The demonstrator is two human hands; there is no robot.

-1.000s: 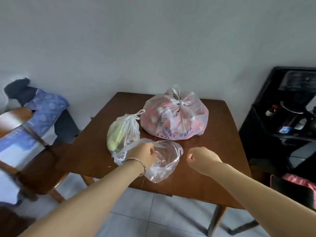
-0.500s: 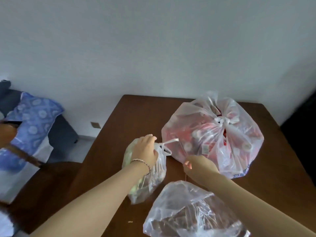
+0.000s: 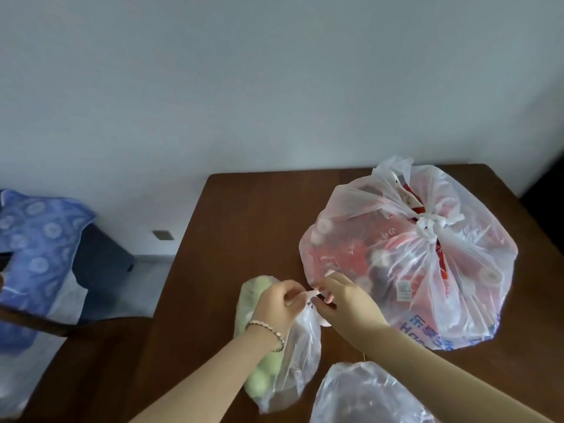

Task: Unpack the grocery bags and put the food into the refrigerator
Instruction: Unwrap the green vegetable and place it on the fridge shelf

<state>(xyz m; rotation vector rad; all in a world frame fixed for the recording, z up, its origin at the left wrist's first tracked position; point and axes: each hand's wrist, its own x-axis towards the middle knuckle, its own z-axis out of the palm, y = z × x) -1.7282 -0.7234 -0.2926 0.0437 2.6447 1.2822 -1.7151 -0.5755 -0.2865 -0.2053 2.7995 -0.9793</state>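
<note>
Both hands on small bag [image 3: 293,361] at table's [image 3: 244,227] front-left edge: left hand [image 3: 279,303] and right hand [image 3: 348,303] pinch its knotted handles [image 3: 312,296].

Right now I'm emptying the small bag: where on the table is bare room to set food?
The far left corner of the table is bare, between the wall, the big bag and the small bag. A narrower strip runs left of the small bag. Crowded: the front, where left hand, right hand, small bag and clear bag meet.
</note>
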